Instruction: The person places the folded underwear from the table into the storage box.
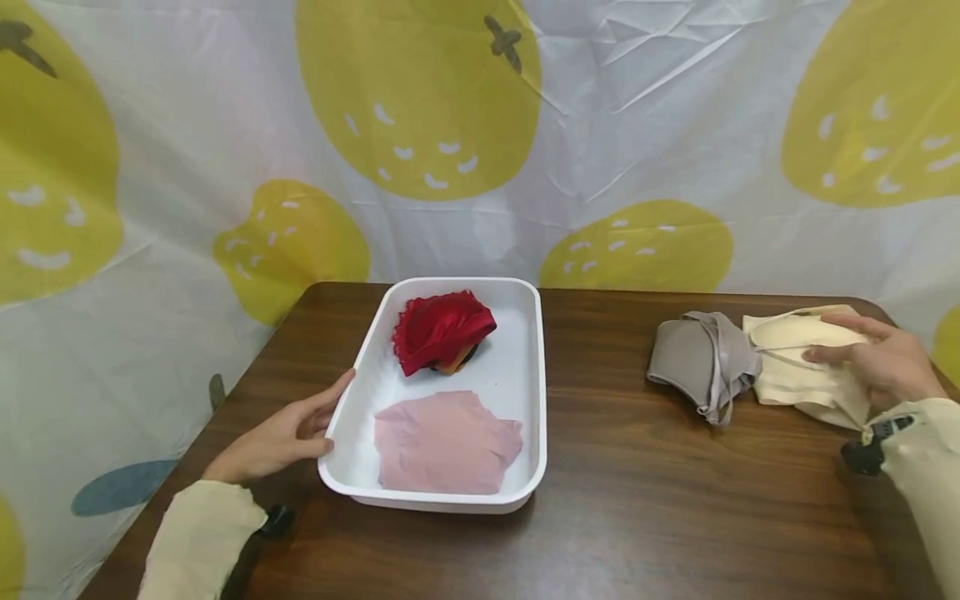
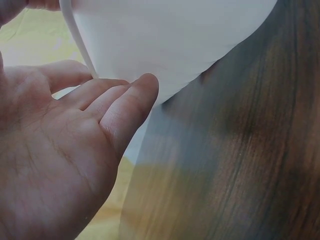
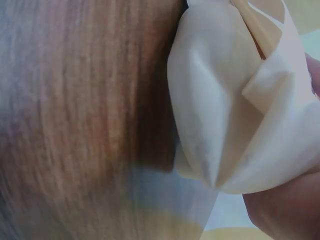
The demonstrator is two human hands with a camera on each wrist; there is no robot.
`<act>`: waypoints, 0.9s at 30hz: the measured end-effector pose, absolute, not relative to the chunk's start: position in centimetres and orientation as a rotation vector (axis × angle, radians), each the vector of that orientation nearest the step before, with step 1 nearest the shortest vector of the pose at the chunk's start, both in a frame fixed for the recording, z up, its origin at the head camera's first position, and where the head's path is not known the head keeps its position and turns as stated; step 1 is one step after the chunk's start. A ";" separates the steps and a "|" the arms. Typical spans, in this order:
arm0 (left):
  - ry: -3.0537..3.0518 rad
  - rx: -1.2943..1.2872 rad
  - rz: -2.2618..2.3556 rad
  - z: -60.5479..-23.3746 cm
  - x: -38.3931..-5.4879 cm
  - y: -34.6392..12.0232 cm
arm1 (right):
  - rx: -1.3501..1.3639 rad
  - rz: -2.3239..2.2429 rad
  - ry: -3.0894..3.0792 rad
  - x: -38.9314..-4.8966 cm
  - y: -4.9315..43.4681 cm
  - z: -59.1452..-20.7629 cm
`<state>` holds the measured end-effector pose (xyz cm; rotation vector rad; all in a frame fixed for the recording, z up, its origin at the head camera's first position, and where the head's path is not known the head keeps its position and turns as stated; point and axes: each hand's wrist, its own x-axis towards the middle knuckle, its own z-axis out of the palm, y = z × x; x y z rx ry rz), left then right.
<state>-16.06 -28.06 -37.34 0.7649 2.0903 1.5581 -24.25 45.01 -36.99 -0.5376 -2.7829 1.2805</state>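
The person's left hand [image 1: 273, 437] is spread fairly straight, fingers and thumb resting against the left side of a white tray [image 1: 513, 354]. Over on the right, the right hand [image 1: 896, 362] pinches a cream garment [image 1: 798, 379] between thumb and fingers. A grey garment [image 1: 682, 358] with straps lies just left of it. Inside the tray, a red garment [image 1: 442, 329] sits bunched at the far end, a pink garment [image 1: 446, 446] flatter at the near end. Beneath is a brown wooden table [image 1: 637, 508]; behind hangs a lemon-patterned curtain [image 1: 637, 125].

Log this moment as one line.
left hand: touching white tray, left side | right hand: gripping cream garment | in tray: red garment, pink garment | beside cream garment: gray bra
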 end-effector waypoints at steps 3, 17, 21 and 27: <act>2.101 0.756 1.558 -37.4 -16.1 -28.1 | -0.543 1.349 -2.734 -24.1 45.2 -36.6; 2.084 0.782 1.579 -37.1 -15.7 -28.0 | -0.398 1.705 -2.553 -24.0 44.1 -32.8; 2.078 0.790 1.580 -37.0 -15.8 -27.9 | -0.340 1.669 -2.580 -23.8 43.5 -31.9; 2.070 0.789 1.586 -37.0 -15.8 -27.8 | -0.282 1.777 -2.479 -23.6 41.9 -30.3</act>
